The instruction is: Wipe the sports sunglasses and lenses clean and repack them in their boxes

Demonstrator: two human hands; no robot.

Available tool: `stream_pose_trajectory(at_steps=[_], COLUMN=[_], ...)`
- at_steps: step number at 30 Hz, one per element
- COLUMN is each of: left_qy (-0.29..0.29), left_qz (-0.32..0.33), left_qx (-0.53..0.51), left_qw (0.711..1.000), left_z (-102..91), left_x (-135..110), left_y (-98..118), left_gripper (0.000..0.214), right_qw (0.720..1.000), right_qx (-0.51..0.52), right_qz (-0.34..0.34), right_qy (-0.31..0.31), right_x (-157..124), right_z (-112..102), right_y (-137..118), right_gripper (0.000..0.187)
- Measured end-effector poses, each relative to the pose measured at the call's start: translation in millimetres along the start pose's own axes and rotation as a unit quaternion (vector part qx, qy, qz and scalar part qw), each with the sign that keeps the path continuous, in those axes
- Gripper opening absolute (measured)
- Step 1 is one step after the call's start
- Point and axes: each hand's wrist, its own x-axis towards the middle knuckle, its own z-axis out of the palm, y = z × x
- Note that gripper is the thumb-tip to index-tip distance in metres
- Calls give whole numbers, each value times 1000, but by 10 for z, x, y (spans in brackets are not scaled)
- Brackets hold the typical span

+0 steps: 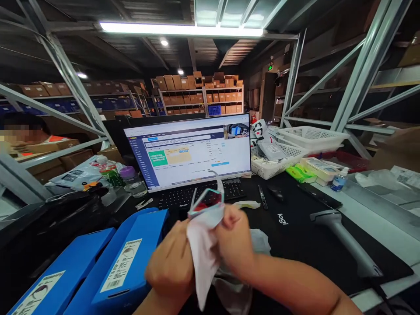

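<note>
Left hand: curled closed around the white pouch (202, 251), fingers (170, 258) pressed on its side.
Right hand: clenched on the pouch's upper edge (233, 232), beside the teal-rimmed clear piece (206, 203), which sticks up between the hands.
Around the hands: blue cartons (123, 262) with barcode labels at 8 o'clock, a black keyboard (210, 192) at 12, a handheld barcode scanner (341, 238) at 3 o'clock.
Further out: a desktop monitor (187, 153) at 12, white plastic baskets (282, 153) at 1 o'clock, a computer mouse (275, 192) at 2 o'clock.
Beyond: a co-worker (33, 140) in an orange vest at 10 o'clock, and shelves of brown cartons (200, 96) at 12.
</note>
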Motion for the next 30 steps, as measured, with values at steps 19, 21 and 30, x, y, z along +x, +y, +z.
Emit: stream_pose_trajectory(at_steps=[19, 21, 30], left_qy=[-34, -34, -36], left_qz=[-37, -42, -165], left_qx=[-93, -98, -105], left_qw=[994, 994, 980], left_z=[131, 132, 166], left_x=[25, 29, 45], left_y=[-360, -395, -355], left_gripper=[27, 27, 14], right_qw=[806, 719, 586], right_qx=[-561, -688, -804], right_qz=[-131, -88, 99], right_qy=[-132, -48, -20], right_x=[943, 1088, 1635], right_z=[-1342, -1536, -1825], right_y=[-1114, -1134, -611], right_gripper=[36, 26, 5])
